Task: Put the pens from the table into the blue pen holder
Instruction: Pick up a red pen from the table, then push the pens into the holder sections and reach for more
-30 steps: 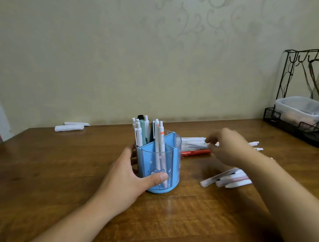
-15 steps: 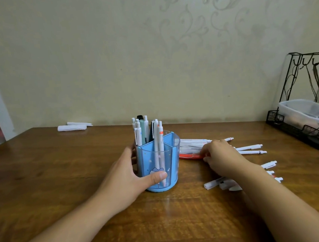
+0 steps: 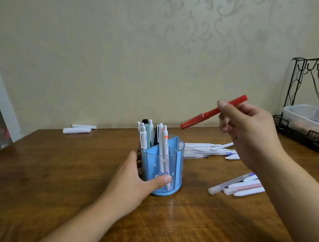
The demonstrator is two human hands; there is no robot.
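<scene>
Pens: white ones (image 3: pixel 211 149) lay on the surface (image 3: pixel 63 177); no writing was legible.
Left grip (image 3: pixel 133 181): held blue pen holder (image 3: pixel 164 170).
Right grip (image 3: pixel 248 130): pinched red pen (image 3: pixel 212 112).

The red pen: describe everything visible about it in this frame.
The red pen is a slim, matte, plastic-looking stick with a cap bearing a wire-style metal clip at its lower left end. It is off the table, held in the air by the right hand, pinched near its middle between thumb and fingers. It lies tilted, clip end pointing down-left toward the blue pen holder, the other end up-right. It is above and right of the holder, touching nothing but the hand.
</scene>
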